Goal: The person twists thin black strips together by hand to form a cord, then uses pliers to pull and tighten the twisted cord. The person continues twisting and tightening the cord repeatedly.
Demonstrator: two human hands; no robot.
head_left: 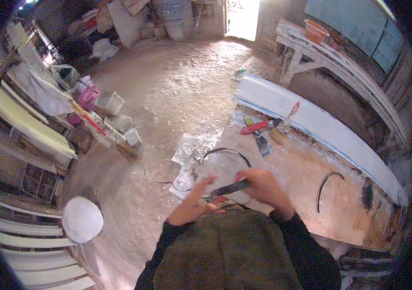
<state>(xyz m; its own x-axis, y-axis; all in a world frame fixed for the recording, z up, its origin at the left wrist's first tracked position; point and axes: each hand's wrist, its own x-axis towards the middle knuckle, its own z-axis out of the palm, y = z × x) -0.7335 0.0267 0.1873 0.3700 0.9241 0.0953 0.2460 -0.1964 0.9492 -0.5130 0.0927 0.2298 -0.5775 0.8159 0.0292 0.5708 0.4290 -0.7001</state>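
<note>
My right hand [263,186] grips a putty knife [230,188] with a dark blade, held across in front of my chest. My left hand [194,205] is at the blade's left end, fingers touching it near something reddish. Both hands hover over the near end of a worn wooden workbench [307,183]. Whether the left hand holds anything of its own is hidden.
A second scraper [262,141] with a red handle [256,127] lies farther along the bench by a long white board [322,123]. Black wire loops [329,183] and crumpled plastic [191,150] lie nearby. A white bucket lid [82,218] and stacked white slats [31,251] stand left; dusty floor beyond.
</note>
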